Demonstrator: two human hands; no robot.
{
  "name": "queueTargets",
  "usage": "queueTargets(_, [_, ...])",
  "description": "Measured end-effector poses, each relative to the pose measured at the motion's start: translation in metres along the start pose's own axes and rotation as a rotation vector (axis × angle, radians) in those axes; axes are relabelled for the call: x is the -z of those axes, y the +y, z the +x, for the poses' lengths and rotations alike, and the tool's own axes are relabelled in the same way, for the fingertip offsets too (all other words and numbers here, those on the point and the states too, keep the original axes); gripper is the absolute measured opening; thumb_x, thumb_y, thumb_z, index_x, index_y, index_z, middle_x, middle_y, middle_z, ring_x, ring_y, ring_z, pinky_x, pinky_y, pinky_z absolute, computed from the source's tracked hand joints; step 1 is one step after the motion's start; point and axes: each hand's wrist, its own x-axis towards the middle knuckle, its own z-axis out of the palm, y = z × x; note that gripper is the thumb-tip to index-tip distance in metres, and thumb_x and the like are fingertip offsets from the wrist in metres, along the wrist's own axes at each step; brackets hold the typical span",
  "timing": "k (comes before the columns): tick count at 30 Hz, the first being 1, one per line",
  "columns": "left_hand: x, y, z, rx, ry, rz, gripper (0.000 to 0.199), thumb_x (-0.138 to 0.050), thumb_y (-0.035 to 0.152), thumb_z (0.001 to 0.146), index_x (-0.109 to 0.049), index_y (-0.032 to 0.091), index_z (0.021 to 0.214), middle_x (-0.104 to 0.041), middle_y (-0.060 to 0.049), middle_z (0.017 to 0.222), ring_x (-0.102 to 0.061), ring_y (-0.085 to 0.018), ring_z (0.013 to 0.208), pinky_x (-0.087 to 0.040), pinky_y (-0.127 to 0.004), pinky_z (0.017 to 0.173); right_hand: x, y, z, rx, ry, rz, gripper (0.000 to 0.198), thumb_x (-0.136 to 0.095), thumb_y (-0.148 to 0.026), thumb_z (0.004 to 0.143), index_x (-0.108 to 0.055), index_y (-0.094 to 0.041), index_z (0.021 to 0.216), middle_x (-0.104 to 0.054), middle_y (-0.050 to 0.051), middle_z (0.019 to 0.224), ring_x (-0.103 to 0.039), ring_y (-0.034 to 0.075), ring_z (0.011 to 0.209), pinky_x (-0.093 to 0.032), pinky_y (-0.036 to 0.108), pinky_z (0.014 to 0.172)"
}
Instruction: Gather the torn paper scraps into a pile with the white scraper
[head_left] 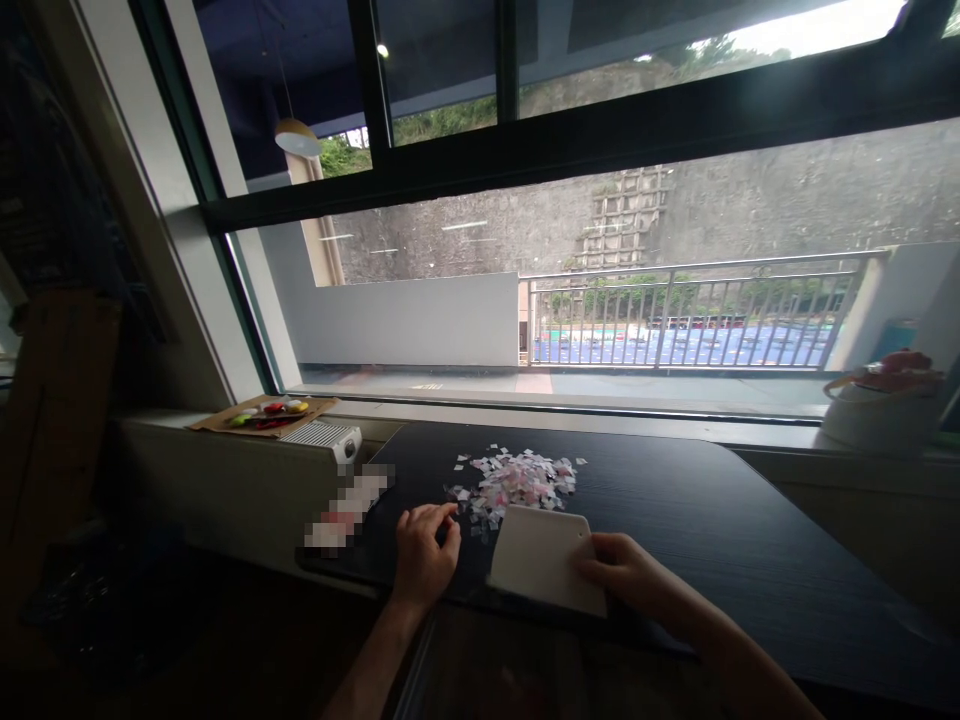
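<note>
My right hand (pixel 619 570) grips the right edge of a flat off-white scraper (pixel 541 562), thumb on top. It has rounded corners and a small hole near the upper right, and is tilted over the table's near edge. Just beyond it lies a loose heap of small white and pink paper-like scraps (pixel 525 478), with a few strays around it. Left of the heap, my left hand (pixel 427 550) is at the dark tabletop (pixel 660 510). Its fingers are loosely curled, with a gap between thumb and forefinger and nothing visible in them. Some scraps lie close to its fingertips.
A blurred-out pale strip (pixel 349 510) lies at the table's left end. Beyond it are a white radiator (pixel 322 440) and a cardboard piece (pixel 217 418) with colourful items on it. A large window (pixel 420 240) rises behind the table. At right stands a white bucket-like container (pixel 874 415).
</note>
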Motion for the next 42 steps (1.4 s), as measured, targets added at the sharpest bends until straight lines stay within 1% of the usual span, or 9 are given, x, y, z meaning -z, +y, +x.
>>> queueTargets(5, [0.001, 0.000, 0.000, 0.000, -0.002, -0.004, 0.022, -0.048, 0.022, 0.076, -0.067, 0.022, 0.087, -0.070, -0.003, 0.081, -0.063, -0.021, 0.085, -0.042, -0.044, 0.090, -0.001, -0.004, -0.008, 0.035, -0.072, 0.042, 0.027, -0.067, -0.033, 0.064, -0.070, -0.011, 0.081, -0.072, 0.005, 0.077, -0.065, 0.021, 0.073, -0.049, 0.028, 0.062])
queueTargets(11, [0.001, 0.000, 0.000, 0.010, -0.013, -0.004, 0.023, -0.048, 0.022, 0.076, -0.067, 0.021, 0.088, -0.070, -0.003, 0.083, -0.063, -0.022, 0.088, -0.040, -0.046, 0.092, 0.006, 0.002, -0.006, 0.026, 0.022, -0.001, 0.030, -0.068, -0.034, 0.061, -0.069, -0.009, 0.080, -0.072, 0.008, 0.079, -0.063, 0.021, 0.069, -0.047, 0.029, 0.061])
queueTargets(15, [0.001, 0.001, 0.000, 0.020, -0.020, -0.002, 0.023, -0.047, 0.022, 0.077, -0.067, 0.021, 0.088, -0.070, -0.004, 0.083, -0.063, -0.022, 0.088, -0.039, -0.048, 0.093, 0.006, 0.005, -0.005, 0.083, -0.076, -0.029, 0.028, -0.064, -0.035, 0.065, -0.069, -0.012, 0.079, -0.072, 0.007, 0.078, -0.064, 0.022, 0.071, -0.047, 0.029, 0.061])
queueTargets(20, [0.001, 0.002, 0.000, 0.038, -0.025, 0.009, 0.024, -0.048, 0.022, 0.076, -0.068, 0.022, 0.089, -0.071, -0.003, 0.083, -0.063, -0.023, 0.090, -0.037, -0.050, 0.095, 0.011, -0.008, 0.004, 0.287, 0.332, -0.403, 0.032, -0.052, -0.039, 0.078, -0.069, -0.014, 0.087, -0.072, 0.009, 0.084, -0.065, 0.024, 0.075, -0.047, 0.032, 0.065])
queueTargets(24, [0.000, 0.001, 0.000, 0.036, -0.019, 0.015, 0.024, -0.046, 0.022, 0.077, -0.067, 0.022, 0.089, -0.071, -0.003, 0.086, -0.062, -0.022, 0.091, -0.038, -0.047, 0.094, 0.001, -0.031, 0.013, 0.392, 0.371, -0.759, 0.029, -0.044, -0.031, 0.084, -0.070, -0.018, 0.089, -0.073, 0.007, 0.087, -0.065, 0.022, 0.076, -0.043, 0.030, 0.064])
queueTargets(27, [0.000, 0.000, 0.000, 0.028, -0.014, 0.016, 0.025, -0.046, 0.023, 0.077, -0.067, 0.021, 0.089, -0.071, -0.004, 0.088, -0.062, -0.023, 0.091, -0.039, -0.047, 0.093, -0.004, -0.043, 0.011, 0.382, 0.332, -0.907, 0.027, -0.042, -0.025, 0.085, -0.069, -0.020, 0.089, -0.074, 0.007, 0.090, -0.066, 0.022, 0.078, -0.042, 0.028, 0.065])
queueTargets(31, [-0.001, -0.002, 0.000, 0.028, -0.012, 0.014, 0.025, -0.046, 0.023, 0.077, -0.068, 0.021, 0.089, -0.071, -0.005, 0.088, -0.062, -0.023, 0.091, -0.038, -0.048, 0.093, 0.010, -0.048, -0.013, 0.312, 0.318, -0.978, 0.024, -0.044, -0.025, 0.084, -0.068, -0.022, 0.082, -0.073, 0.005, 0.083, -0.066, 0.022, 0.076, -0.040, 0.027, 0.064])
queueTargets(35, [-0.002, -0.002, -0.001, 0.024, -0.008, 0.014, 0.025, -0.047, 0.025, 0.077, -0.068, 0.022, 0.090, -0.071, -0.005, 0.089, -0.062, -0.024, 0.094, -0.033, -0.052, 0.097, 0.023, -0.051, -0.034, 0.268, 0.387, -0.953, 0.023, -0.044, -0.028, 0.084, -0.066, -0.023, 0.083, -0.072, 0.003, 0.081, -0.065, 0.021, 0.073, -0.039, 0.027, 0.061])
queueTargets(42, [0.003, -0.001, -0.003, -0.074, -0.066, -0.002, 0.020, -0.050, 0.027, 0.076, -0.069, 0.026, 0.085, -0.071, -0.002, 0.087, -0.059, -0.025, 0.100, -0.027, -0.053, 0.100, 0.031, -0.042, -0.039, 0.244, 0.332, -0.934, 0.024, -0.041, -0.029, 0.084, -0.056, -0.020, 0.068, -0.064, 0.001, 0.066, -0.057, 0.017, 0.061, -0.034, 0.026, 0.055])
